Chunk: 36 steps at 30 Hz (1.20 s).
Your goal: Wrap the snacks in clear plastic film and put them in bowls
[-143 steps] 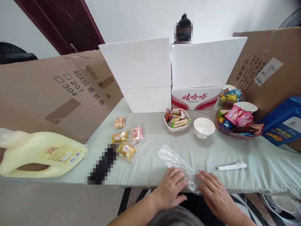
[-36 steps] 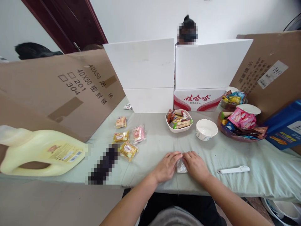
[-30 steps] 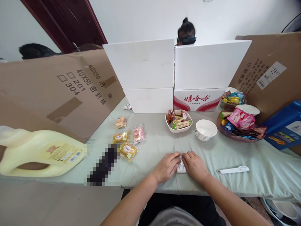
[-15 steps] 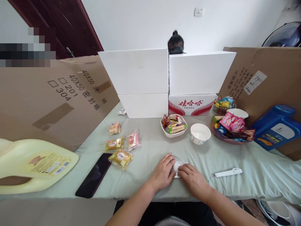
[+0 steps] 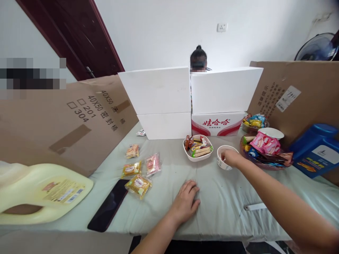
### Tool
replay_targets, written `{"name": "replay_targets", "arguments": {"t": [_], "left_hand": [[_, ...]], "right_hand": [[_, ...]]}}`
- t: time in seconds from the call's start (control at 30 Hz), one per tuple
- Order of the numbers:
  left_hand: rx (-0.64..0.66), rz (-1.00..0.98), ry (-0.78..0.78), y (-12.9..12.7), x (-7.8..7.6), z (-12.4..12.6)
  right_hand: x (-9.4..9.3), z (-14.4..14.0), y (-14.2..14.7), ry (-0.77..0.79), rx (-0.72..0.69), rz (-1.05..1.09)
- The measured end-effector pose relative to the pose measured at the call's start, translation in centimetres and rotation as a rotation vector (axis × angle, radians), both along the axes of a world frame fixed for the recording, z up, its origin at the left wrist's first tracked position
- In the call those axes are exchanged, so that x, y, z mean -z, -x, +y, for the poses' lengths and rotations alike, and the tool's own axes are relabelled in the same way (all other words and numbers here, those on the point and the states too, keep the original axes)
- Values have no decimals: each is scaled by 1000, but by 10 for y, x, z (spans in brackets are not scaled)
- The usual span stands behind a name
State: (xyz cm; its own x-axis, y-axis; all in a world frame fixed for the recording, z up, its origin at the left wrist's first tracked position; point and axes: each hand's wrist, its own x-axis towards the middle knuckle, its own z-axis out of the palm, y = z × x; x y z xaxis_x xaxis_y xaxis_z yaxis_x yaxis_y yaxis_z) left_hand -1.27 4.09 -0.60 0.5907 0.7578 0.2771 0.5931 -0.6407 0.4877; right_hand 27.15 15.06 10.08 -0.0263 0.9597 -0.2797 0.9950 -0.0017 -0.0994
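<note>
Two hands are in view over the pale green tabletop point(image 5: 238, 190). The right hand point(image 5: 230, 157) reaches out toward one o'clock and sits on the rim of the empty white bowl point(image 5: 221, 161), its fingers curled over the bowl's mouth; whether they grasp anything I cannot tell. The left hand point(image 5: 186, 201) rests palm down on the cloth at about six o'clock, fingers released and spread, holding nothing. Just beside the bowl, at its nine o'clock, stands a white dish of snacks point(image 5: 198, 147). At the bowl's three o'clock a brown tray point(image 5: 261, 164) is heaped with wrapped sweets. Four snack packets point(image 5: 138, 184) lie at the left hand's ten o'clock, with a black phone point(image 5: 108, 209) near them. A white tool point(image 5: 254, 206) lies partly under the right forearm.
</note>
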Motion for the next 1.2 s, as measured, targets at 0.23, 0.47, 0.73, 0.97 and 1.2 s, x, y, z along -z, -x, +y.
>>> {"name": "replay_targets", "arguments": {"t": [0.23,0.47,0.73,0.97,1.2], "left_hand": [[-27,11,48,-5,-2,-3],[14,-8,134,15,-24,16],[-519,379,143,113,-105,123],[-407,584,432,120,-114,166],[-73,369,295,33,-105,111]], "right_hand": [[23,30,1,321,-65,5],[-2,0,-11,-36,-37,51],[67,-125,-64,-508,-235,333],[143,-180,-77,-776,-197,211],[137,-195,-48,-811,-47,172]]}}
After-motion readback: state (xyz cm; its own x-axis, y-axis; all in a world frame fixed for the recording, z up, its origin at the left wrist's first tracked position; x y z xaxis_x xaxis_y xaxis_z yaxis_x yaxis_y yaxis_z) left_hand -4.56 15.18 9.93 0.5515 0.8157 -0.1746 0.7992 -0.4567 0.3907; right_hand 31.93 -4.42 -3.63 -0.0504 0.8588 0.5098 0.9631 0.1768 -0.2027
